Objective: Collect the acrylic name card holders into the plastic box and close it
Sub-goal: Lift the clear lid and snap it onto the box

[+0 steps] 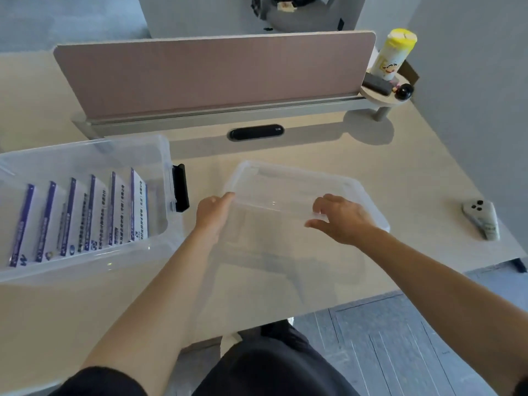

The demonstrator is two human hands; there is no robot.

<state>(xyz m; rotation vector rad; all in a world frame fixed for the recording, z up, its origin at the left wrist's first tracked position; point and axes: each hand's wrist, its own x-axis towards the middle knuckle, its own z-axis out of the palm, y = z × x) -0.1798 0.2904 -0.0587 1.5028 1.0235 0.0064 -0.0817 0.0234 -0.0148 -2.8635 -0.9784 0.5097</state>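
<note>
Both forearms are reaching out from the near edge of the surface (400,172), and the hands are taking hold of the clear lid (285,190) at its middle. The left hand (214,214) is curling its fingers over the lid's left end, while the right hand (341,221) is pinching the near rim between thumb and bent fingers. A shadow is falling under the lid, so it is probably being lifted off the surface and is not resting flat. Toward the left edge, the plastic box (85,155) is sitting open, with the acrylic name card holders (85,212) standing inside in an upright row, and a black latch (180,187) is facing the lid from the box's right end. Collecting is looking finished, and closing is the step in hand. Next, the lid is needing to be carried left over the box, squared with the rim, lowered level, and pressed down before the latch is clipped.
</note>
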